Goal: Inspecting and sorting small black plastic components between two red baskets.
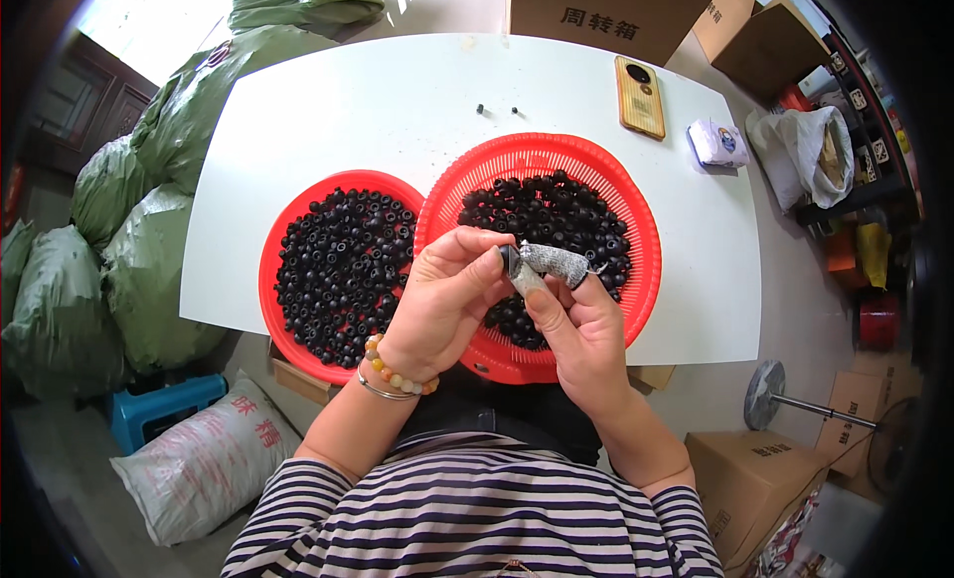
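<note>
Above the right-hand basket, my left hand (444, 292) pinches a small black ring-shaped part (511, 261) between thumb and fingers. My right hand (584, 331) closes in on the same part from the other side, with grey knitted finger sleeves (554, 261) on its fingers. Under my hands sits a red slotted plastic basket (644, 250) holding many loose black parts (542, 202). To its left stands a shallower red basin (270, 272), also filled with black hollow parts (343, 260). Some parts in the basket are hidden by my hands.
Two tiny dark bits (480, 109) lie on the white table (338, 111) beyond the basket. A yellow-cased phone (640, 98) and a tissue pack (717, 144) are at the right. Green sacks (164, 270) crowd the left; cardboard boxes (755, 479) stand around the table.
</note>
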The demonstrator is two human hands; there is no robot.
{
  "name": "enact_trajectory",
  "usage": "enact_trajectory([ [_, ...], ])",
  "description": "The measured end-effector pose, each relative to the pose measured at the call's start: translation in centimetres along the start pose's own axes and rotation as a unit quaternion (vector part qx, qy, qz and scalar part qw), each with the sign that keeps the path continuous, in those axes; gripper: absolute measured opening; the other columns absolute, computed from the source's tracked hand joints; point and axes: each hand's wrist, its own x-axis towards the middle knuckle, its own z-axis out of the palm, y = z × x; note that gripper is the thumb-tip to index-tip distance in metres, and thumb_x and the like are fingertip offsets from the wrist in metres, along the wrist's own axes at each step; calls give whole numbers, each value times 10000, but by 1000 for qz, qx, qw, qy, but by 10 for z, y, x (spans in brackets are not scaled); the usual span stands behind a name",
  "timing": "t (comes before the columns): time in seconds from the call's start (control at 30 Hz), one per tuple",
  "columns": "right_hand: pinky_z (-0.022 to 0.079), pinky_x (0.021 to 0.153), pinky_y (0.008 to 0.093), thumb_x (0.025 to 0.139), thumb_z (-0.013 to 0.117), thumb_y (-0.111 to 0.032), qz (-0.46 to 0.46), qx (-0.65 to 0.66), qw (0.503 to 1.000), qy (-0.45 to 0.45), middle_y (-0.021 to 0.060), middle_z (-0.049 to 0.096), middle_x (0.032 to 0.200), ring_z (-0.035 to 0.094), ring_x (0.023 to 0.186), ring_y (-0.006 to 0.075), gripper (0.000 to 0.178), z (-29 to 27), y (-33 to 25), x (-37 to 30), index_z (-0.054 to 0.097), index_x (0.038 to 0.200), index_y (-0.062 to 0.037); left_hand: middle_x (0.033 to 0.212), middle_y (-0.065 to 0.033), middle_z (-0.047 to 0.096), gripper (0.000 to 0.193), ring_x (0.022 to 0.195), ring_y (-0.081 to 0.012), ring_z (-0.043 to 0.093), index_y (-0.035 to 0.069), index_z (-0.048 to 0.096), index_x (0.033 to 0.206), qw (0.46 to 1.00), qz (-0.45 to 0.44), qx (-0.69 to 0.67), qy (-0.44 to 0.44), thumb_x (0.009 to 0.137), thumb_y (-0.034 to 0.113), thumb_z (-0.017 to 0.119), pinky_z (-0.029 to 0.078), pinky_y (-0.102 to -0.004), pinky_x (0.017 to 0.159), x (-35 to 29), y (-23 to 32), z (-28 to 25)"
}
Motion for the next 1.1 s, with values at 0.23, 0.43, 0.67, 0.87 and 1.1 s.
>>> enact_trajectory([
  [0.23,395,734,178,857,512,-81,23,53,998,-29,20,555,971,487,843,31,268,-7,-10,2,474,1112,-8,828,-16,518,172,726,-71,504,39,519,985,999,-30,-38,7,876,166,479,473,-248,720,2,6,0],
  [0.43,405,742,182,832,549,-77,9,-53,998,-36,31,575,958,509,834,47,303,-9,-14,2,491,1121,-10,795,-19,521,198,711,-74,511,31,526,949,999,-29,-14,-13,880,208,472,489,-248,684,2,4,-1],
  [0.67,421,768,207,828,549,-72,3,-65,997,-44,48,589,949,532,863,74,297,-10,-17,3,500,1113,-3,771,-16,531,192,665,-79,527,29,526,931,999,-40,13,-3,883,205,464,489,-223,637,0,5,1],
  [0.87,437,800,225,834,528,-45,3,-54,997,-64,71,590,982,554,898,103,273,-13,-24,6,496,1098,16,758,-21,536,176,644,-84,537,27,525,925,999,-40,32,-1,882,189,468,486,-214,624,-3,4,3],
  [1.1,447,790,229,833,530,-45,3,-75,995,-64,81,591,972,559,877,101,261,-14,-29,6,495,1079,31,768,-38,564,174,641,-87,554,16,524,912,998,-40,44,3,878,181,478,475,-193,604,-2,4,4],
])
